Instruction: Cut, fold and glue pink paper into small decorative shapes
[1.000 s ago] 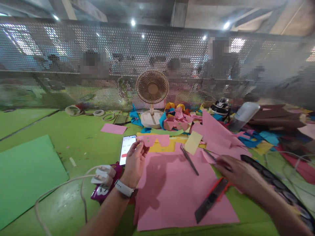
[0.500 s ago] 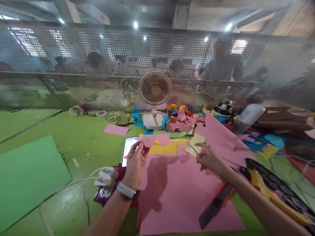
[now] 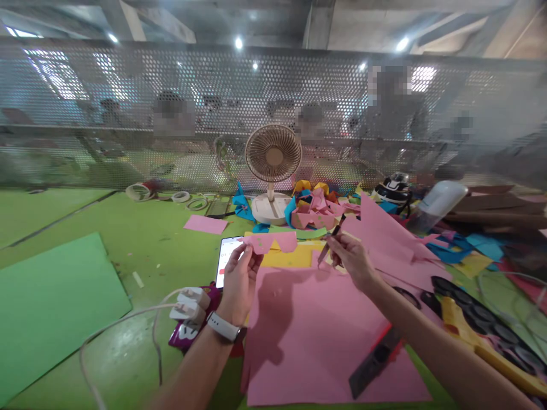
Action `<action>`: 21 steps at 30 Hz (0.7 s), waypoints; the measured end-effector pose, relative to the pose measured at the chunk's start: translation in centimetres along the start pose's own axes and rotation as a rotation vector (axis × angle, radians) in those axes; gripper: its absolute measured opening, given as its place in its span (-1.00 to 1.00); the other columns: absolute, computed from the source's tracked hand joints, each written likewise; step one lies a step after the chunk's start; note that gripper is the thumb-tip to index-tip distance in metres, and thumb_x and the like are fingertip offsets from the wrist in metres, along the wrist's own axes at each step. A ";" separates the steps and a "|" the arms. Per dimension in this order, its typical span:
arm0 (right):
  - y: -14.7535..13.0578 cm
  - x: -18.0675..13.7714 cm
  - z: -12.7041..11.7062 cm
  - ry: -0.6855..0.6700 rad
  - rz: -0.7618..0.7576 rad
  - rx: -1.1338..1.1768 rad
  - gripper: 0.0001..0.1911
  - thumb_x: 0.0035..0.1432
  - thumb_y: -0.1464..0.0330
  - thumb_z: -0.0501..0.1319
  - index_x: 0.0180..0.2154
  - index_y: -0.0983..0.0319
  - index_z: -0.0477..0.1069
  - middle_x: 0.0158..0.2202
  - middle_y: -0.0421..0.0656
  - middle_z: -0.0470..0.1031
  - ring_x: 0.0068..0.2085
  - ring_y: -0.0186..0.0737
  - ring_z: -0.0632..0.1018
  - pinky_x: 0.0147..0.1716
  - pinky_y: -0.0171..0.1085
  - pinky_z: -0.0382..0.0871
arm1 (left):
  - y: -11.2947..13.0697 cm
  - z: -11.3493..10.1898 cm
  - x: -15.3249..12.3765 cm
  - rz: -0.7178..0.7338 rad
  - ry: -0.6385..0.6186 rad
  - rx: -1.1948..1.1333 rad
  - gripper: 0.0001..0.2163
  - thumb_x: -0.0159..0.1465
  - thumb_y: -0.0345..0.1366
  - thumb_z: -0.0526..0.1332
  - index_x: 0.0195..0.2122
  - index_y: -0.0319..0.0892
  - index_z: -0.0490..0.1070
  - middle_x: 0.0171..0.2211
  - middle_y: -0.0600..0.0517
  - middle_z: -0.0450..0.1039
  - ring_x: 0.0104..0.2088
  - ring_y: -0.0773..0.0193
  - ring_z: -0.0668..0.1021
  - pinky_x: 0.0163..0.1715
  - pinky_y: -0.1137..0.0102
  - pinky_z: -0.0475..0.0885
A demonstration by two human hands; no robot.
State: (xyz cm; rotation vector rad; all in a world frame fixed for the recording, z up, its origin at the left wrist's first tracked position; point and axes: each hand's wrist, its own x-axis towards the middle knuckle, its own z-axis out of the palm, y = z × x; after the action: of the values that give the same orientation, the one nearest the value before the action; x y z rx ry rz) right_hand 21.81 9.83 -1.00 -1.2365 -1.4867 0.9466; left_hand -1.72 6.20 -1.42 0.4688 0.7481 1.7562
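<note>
My left hand (image 3: 243,272), wearing a white-banded watch, pinches the left end of a small pink paper cutout (image 3: 261,243). The cutout has notches in its lower edge and small green marks. Between the fingers of my right hand (image 3: 351,256) is a slim, dark, pen-like tool (image 3: 325,251), its thin tip slanting down and left. Below both hands lies a large pink sheet (image 3: 311,324). Yellow paper (image 3: 286,257) shows behind the cutout. A utility knife (image 3: 376,361), dark with red edges, rests on the pink sheet near my right forearm.
A phone (image 3: 223,259) and white plugs (image 3: 188,307) are beside my left arm. Behind stands a small fan (image 3: 273,156), with folded pink paper pieces (image 3: 316,210) alongside. A green sheet (image 3: 55,307) lies left; a yellow-handled tool (image 3: 459,324) lies right.
My right hand has turned the slim tool so its tip points down and left, nearer the cutout. My left hand keeps the pink cutout in nearly the same place.
</note>
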 end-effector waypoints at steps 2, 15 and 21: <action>0.1 0.2 0.2 -0.038 -0.032 -0.091 -0.61 0.01 0.04 0.20 -0.48 0.26 0.42 -0.63 -0.23 0.36 -0.60 -0.35 0.36 -0.61 -0.37 0.23 | 0.1 0.1 0.0 0.008 0.005 -0.002 -0.81 0.04 -0.37 0.35 -0.32 -0.16 0.39 -0.32 0.07 0.52 -0.24 0.33 0.55 -0.10 0.36 0.37; 2.5 3.1 -0.9 -0.209 0.062 -0.102 -0.57 0.04 0.07 0.19 -0.29 0.30 0.55 -0.33 -0.05 0.59 -0.34 -0.12 0.57 -0.47 -0.29 0.43 | 0.2 0.4 -0.2 -0.005 0.026 0.006 -0.80 0.04 -0.38 0.35 -0.32 -0.16 0.38 -0.33 0.06 0.52 -0.27 0.33 0.55 -0.11 0.34 0.36; 4.6 2.8 2.8 -0.109 0.046 -0.009 -0.51 -0.05 0.04 0.25 -0.27 0.32 0.54 -0.30 -0.02 0.59 -0.25 -0.06 0.57 -0.35 -0.20 0.48 | 0.0 0.2 0.1 -0.003 0.038 -0.015 -0.79 0.02 -0.39 0.36 -0.33 -0.16 0.38 -0.35 0.07 0.52 -0.28 0.33 0.55 -0.12 0.36 0.36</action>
State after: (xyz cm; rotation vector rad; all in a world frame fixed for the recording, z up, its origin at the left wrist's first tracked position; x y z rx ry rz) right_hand 20.13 13.42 -5.53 -1.2476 -1.5543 1.0533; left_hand -1.64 6.37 -1.26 0.4251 0.7617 1.7705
